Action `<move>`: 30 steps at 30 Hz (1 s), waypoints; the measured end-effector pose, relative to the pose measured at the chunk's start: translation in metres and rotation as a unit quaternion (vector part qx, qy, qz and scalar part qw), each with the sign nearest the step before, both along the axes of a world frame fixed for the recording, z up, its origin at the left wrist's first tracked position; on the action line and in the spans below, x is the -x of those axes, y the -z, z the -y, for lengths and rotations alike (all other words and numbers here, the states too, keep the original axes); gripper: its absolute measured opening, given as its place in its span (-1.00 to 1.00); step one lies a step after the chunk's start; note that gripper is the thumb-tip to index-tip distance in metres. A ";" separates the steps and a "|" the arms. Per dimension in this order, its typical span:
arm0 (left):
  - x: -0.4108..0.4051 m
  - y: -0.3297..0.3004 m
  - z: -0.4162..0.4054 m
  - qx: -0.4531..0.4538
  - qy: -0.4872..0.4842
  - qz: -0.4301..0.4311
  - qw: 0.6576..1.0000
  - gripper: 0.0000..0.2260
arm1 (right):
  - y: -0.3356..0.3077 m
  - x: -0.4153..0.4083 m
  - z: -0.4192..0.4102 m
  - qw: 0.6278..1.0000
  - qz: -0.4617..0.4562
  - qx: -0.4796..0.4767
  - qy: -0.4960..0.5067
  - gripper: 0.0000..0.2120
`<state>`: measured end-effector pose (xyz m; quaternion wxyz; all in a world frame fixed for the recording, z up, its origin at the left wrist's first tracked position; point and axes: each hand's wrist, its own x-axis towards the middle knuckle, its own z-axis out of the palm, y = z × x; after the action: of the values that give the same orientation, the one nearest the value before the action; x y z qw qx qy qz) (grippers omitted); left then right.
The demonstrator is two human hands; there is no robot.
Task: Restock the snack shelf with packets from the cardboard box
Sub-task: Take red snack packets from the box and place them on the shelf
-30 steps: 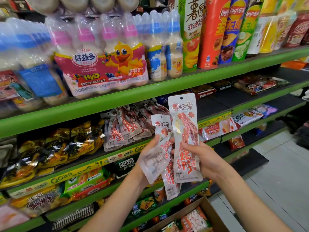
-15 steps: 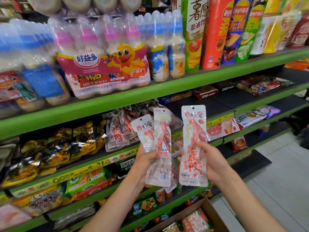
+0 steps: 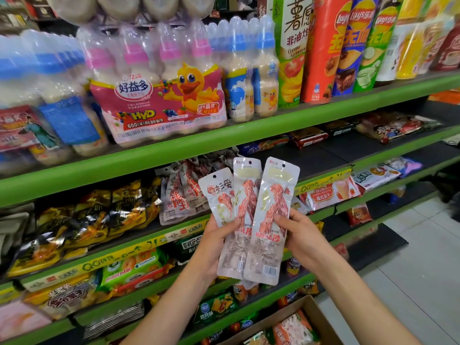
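I hold three long white-and-red snack packets fanned upright in front of the green shelves. My left hand [image 3: 216, 241] grips the short left packet [image 3: 219, 192] and the middle packet [image 3: 245, 195] from behind. My right hand [image 3: 302, 236] pinches the right packet [image 3: 272, 220], thumb across its front; that packet overlaps the middle one. A pile of matching packets [image 3: 180, 195] lies on the second shelf just behind. The open cardboard box [image 3: 308, 307] sits at the bottom, with more packets [image 3: 291, 329] inside.
Green-edged shelves [image 3: 224, 139] run across the view. Bottled drink packs [image 3: 159, 95] and crisp tubes [image 3: 321, 48] fill the top shelf. Dark gold bags [image 3: 99, 215] lie left of the matching pile. A bare dark shelf stretch [image 3: 311, 158] lies right of it. Tiled floor [image 3: 423, 257] is at right.
My right hand has brought its packet leftward against the two in my left hand, so the three now overlap in a fan. Both hands sit slightly higher in view.
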<state>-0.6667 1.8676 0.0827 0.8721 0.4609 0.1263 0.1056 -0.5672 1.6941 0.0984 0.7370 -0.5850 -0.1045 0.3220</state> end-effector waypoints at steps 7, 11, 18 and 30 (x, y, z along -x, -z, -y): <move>0.000 0.000 0.002 -0.022 -0.024 -0.012 0.999 -0.54 | 0.000 0.002 0.001 1.000 0.012 0.008 0.021 -0.76; -0.001 0.001 0.005 -0.017 -0.035 -0.006 0.999 -0.54 | 0.000 0.002 0.003 0.999 0.024 0.013 0.020 -0.80; -0.003 -0.003 0.007 0.005 -0.078 -0.020 0.997 -0.61 | 0.002 0.005 0.004 0.997 0.063 0.044 0.018 -0.78; -0.002 -0.003 0.007 -0.002 -0.102 -0.024 0.994 -0.69 | 0.000 0.006 0.008 0.996 0.064 0.054 0.021 -0.76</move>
<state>-0.6651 1.8607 0.0855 0.8524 0.4498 0.1937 0.1832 -0.5730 1.6856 0.0985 0.7028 -0.6454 -0.1216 0.2735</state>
